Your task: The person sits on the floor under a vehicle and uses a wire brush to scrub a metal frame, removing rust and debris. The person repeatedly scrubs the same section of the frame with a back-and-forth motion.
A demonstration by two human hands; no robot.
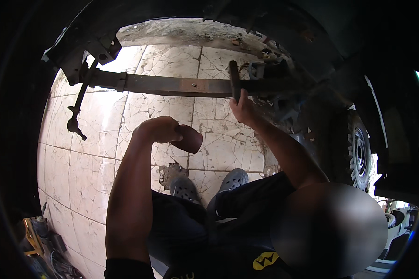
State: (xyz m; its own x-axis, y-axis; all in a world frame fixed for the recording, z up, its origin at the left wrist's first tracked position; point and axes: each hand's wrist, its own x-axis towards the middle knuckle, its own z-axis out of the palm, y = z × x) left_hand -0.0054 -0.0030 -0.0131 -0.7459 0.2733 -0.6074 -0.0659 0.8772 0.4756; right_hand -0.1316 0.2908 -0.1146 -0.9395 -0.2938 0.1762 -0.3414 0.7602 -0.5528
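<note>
The reddish-brown curved piece [190,139] is above the tiled floor [91,174], clamped between the fingers of the left hand [161,129]. The right hand [243,109] touches the lower end of a dark rod [234,75], and I cannot tell whether its fingers close; this rod crosses the long metal bar [158,85]

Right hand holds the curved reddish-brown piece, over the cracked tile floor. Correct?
Wrong hand: the head view shows the left hand holding the curved reddish-brown piece. The cracked tile floor stands as stated.
</note>
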